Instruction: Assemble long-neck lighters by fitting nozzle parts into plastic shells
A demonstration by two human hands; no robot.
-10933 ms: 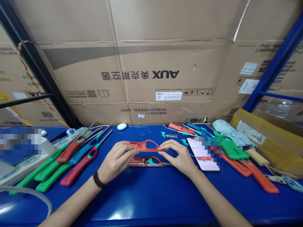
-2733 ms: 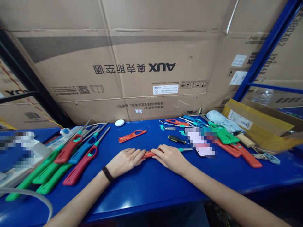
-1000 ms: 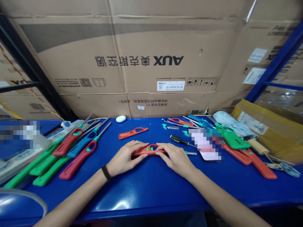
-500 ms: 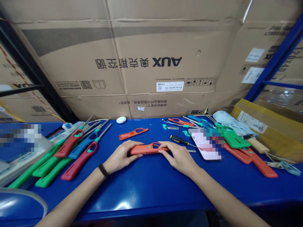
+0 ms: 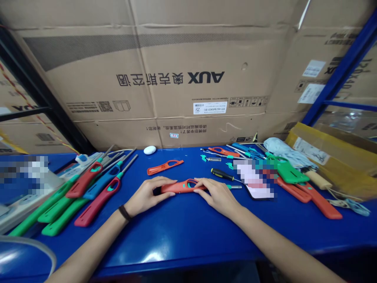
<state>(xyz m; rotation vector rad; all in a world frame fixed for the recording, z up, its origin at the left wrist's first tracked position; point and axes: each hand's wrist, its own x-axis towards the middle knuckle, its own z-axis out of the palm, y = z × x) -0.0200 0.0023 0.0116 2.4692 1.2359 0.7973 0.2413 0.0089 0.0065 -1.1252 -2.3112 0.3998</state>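
An orange gas lighter (image 5: 177,187) with a teal trigger lies level between my hands at the middle of the blue table. My left hand (image 5: 147,195) pinches its butt end between thumb and fingers. Around the trigger-loop end, my right hand (image 5: 219,195) has its thumb and fingertips closed. A metal tube with a teal collar (image 5: 235,187) sticks out past the right hand; its joint with the lighter is hidden. Behind the hands rests a loose orange casing half (image 5: 165,167). A black and yellow screwdriver (image 5: 222,174) lies beyond the right hand.
Several lighters, including a crimson one (image 5: 97,202), are heaped at left beside a white power strip (image 5: 17,206). At right are a phone (image 5: 255,181), a green lighter (image 5: 290,171) and a yellow-taped box (image 5: 312,151). A white oval object (image 5: 149,150) sits near the cardboard wall (image 5: 176,47).
The view has shifted slightly. Both hands keep hold of the lighter, which is turned a little. More of the teal collar shows past my right hand.
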